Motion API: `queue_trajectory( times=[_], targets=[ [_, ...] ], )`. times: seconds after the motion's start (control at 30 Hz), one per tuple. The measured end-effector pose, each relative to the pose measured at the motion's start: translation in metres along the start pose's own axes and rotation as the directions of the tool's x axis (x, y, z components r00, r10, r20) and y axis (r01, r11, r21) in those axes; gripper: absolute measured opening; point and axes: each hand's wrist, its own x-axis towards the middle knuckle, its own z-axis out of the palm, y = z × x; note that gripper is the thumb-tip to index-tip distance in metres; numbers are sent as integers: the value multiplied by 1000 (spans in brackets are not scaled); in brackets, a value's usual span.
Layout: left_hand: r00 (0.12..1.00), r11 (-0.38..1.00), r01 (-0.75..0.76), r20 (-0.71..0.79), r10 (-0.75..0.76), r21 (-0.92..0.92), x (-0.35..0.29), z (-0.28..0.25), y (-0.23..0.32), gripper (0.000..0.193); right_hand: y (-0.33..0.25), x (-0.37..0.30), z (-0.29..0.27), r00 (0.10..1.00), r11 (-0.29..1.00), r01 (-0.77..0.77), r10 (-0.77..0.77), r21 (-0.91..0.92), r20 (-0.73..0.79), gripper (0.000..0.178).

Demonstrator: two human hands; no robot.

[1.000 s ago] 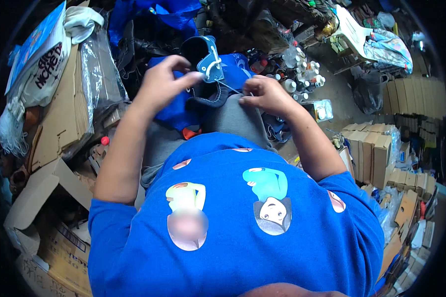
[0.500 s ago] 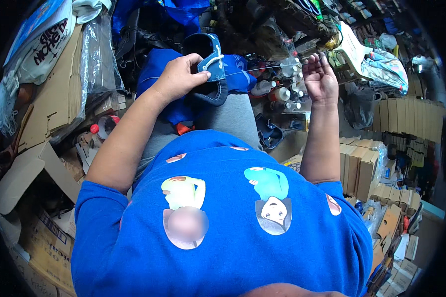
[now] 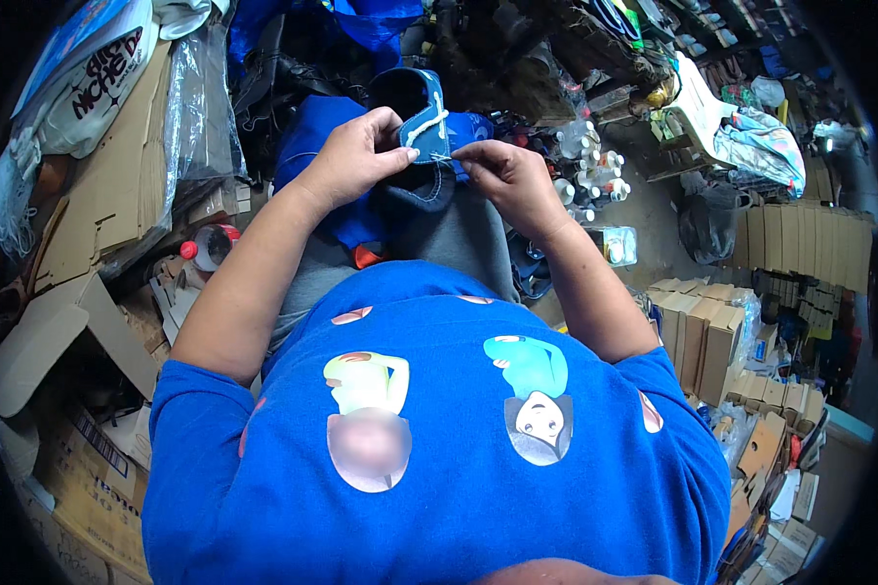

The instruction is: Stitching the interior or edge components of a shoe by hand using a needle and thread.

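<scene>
A dark blue shoe (image 3: 427, 146) with a white lace and pale stitching is held up over my lap. My left hand (image 3: 359, 161) grips its near-left edge, the thumb on the blue outside and the fingers partly hidden behind. Close against the shoe's right side, my right hand (image 3: 512, 180) pinches a thin pale thread (image 3: 441, 157) between thumb and forefinger. Whether a needle is also in that pinch is too small to tell. The dark opening of the shoe shows below the stitched edge. Bright blue cloth or plastic (image 3: 307, 136) lies behind it across my legs.
Several small bottles (image 3: 595, 175) stand beyond my right hand, near a clear container (image 3: 617, 246). Stacked cardboard (image 3: 698, 331) lines the right side. Flattened cardboard (image 3: 117, 185) and a red-capped bottle (image 3: 210, 247) are at left. A white chair (image 3: 698, 102) stands far right.
My right hand has come in from the far right to the shoe, closing into a pinch. The thread, stretched taut between them before, no longer spans that gap. My left hand keeps its grip.
</scene>
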Motion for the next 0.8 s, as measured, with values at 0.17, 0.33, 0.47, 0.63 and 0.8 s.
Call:
queue_trajectory(
  times=[0.17,0.33,0.47,0.63,0.8],
  targets=[
    [998,998,-60,29,60,-1,-2,0,-3,23,-6,2,-3,999,995,-41,41,-92,-9,18],
    [950,941,-306,112,291,146,-2,-3,0,39,-11,6,4,999,998,-47,48,-48,4,18],
    [936,871,-351,97,339,343,2,-6,1,37,-4,6,1,999,997,-37,38,-73,15,15],
    [905,796,-395,42,424,458,9,3,3,30,18,11,21,997,928,-26,50,372,-54,21],
    [914,779,-340,-8,405,526,11,4,5,16,-2,15,7,999,994,32,-34,102,13,65]
  ],
)
